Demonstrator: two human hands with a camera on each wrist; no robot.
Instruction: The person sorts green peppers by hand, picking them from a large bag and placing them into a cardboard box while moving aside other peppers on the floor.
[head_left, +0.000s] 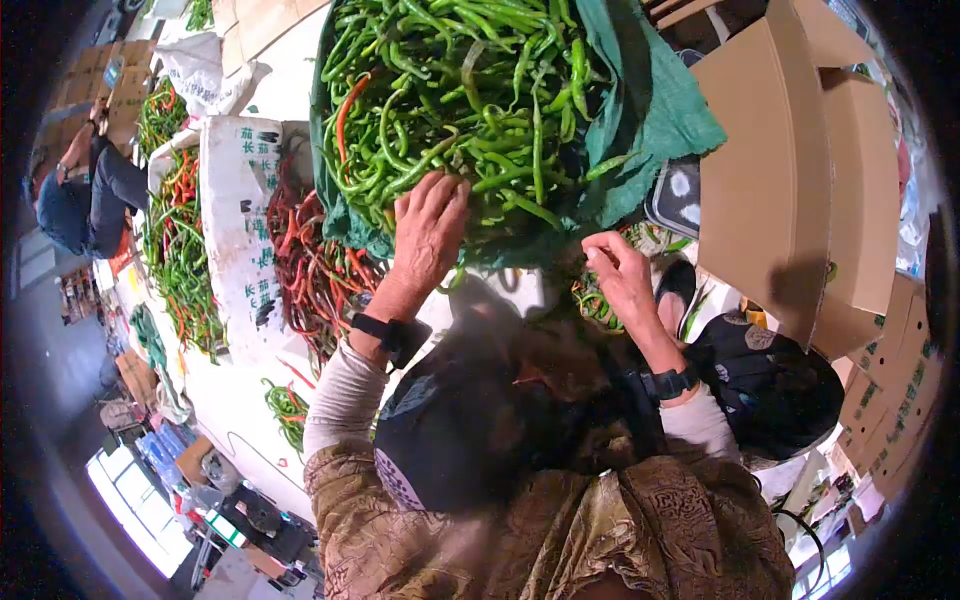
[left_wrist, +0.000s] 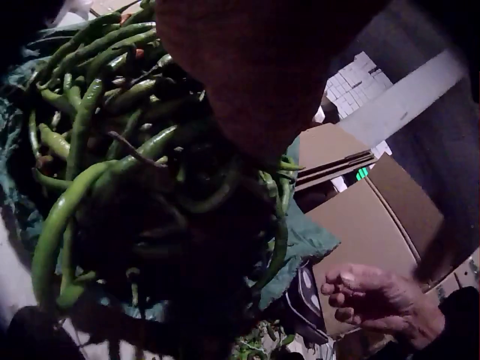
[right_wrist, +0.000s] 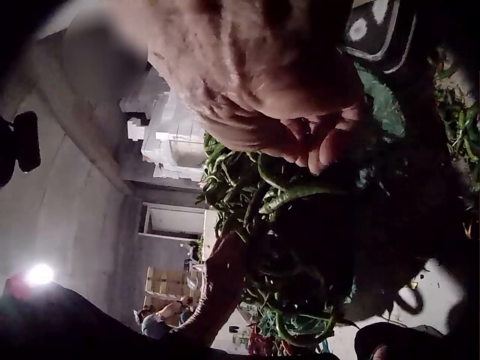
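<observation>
Long green peppers (head_left: 480,110) fill a green cloth sack (head_left: 650,100), with a red one (head_left: 347,115) among them at the left. My left hand (head_left: 432,225) rests on peppers at the sack's near edge, its fingers bent down; the fingertips and whatever they may hold are hidden. In the left wrist view that hand is dark, over the peppers (left_wrist: 82,142). My right hand (head_left: 622,275) hangs just right of the sack's near edge, fingers loosely curled, with no pepper visible in it. The left wrist view also shows the right hand (left_wrist: 375,300) bent and apart from the peppers.
Left of the sack are dark red peppers (head_left: 310,250), a white box wall (head_left: 240,225) and mixed red and green peppers (head_left: 180,260). An open cardboard box (head_left: 750,170) stands at the right. A person (head_left: 75,205) sits at the far left.
</observation>
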